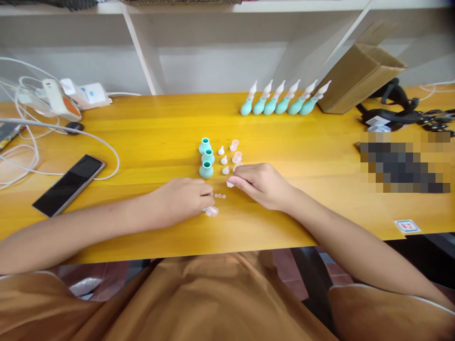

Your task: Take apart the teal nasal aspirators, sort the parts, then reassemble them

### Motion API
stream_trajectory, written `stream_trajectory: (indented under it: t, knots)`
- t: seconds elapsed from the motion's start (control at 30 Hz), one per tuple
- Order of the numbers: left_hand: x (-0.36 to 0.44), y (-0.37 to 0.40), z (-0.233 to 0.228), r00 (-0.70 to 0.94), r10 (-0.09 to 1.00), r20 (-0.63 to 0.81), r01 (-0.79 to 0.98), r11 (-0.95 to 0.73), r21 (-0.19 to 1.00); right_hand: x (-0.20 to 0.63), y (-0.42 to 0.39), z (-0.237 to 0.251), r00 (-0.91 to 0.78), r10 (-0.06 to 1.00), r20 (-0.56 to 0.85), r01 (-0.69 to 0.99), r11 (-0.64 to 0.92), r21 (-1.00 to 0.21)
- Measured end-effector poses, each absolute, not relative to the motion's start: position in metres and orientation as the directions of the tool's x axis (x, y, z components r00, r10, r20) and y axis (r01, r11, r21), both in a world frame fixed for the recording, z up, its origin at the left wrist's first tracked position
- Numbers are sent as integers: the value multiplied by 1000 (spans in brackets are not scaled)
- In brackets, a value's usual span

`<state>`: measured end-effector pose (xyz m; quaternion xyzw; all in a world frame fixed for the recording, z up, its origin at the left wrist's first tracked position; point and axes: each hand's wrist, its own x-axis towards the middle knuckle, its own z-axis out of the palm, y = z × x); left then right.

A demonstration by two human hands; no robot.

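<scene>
My left hand (188, 199) is closed, fingers bent down, around a clear pinkish tube-like piece (212, 211) that sticks out under the fingertips. A small teal edge shows there; the rest is hidden by the fingers. My right hand (265, 187) pinches a small white cap-like piece (230, 184) between thumb and forefinger. Between the hands lie small clear rings (220, 195) in a row. Just beyond stand three open teal bulbs (206, 169), a column of small white nozzle-shaped pieces (223, 160), and clear pink cups (237, 157), the nearest partly behind my right hand.
Several assembled teal bulbs with white pointed tips (272, 104) stand in a row at the back, beside a cardboard box (359, 76). A phone (69, 184), white cables and chargers (85, 94) lie left. Black straps (391, 111) and a blurred dark object (405, 163) are right.
</scene>
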<state>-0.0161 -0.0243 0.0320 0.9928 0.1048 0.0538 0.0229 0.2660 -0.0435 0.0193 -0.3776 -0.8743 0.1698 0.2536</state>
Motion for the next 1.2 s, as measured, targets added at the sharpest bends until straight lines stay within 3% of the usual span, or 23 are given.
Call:
stream_trajectory:
  t: [0.2,0.3,0.47,0.57,0.7,0.9,1.07,1.2]
  knots:
    - [-14,-24,29,966,216,142,203,-974,98,264,-46,23,-465,807,363,600,589,-541]
    - [-15,-23,34,958,237,160,222,-970,103,263,-40,36,-350,840,414,689,531,-494]
    - [-18,-20,39,944,279,175,271,-960,70,266,17,71,-379,873,308,884,440,-157]
    - [-20,-17,39,942,285,176,281,-959,45,260,62,80,-484,872,72,875,482,45]
    - [-20,-15,41,943,288,166,292,-956,-4,240,107,70,-412,910,-51,885,413,213]
    - [-20,-14,43,934,301,193,317,-946,-62,222,132,53,-385,909,-159,876,414,248]
    - [-22,-12,44,920,332,206,343,-939,-14,219,125,54,-403,892,-207,865,445,231]
    - [-20,-13,47,846,461,267,458,-885,78,222,113,66,-349,934,-79,903,358,236]
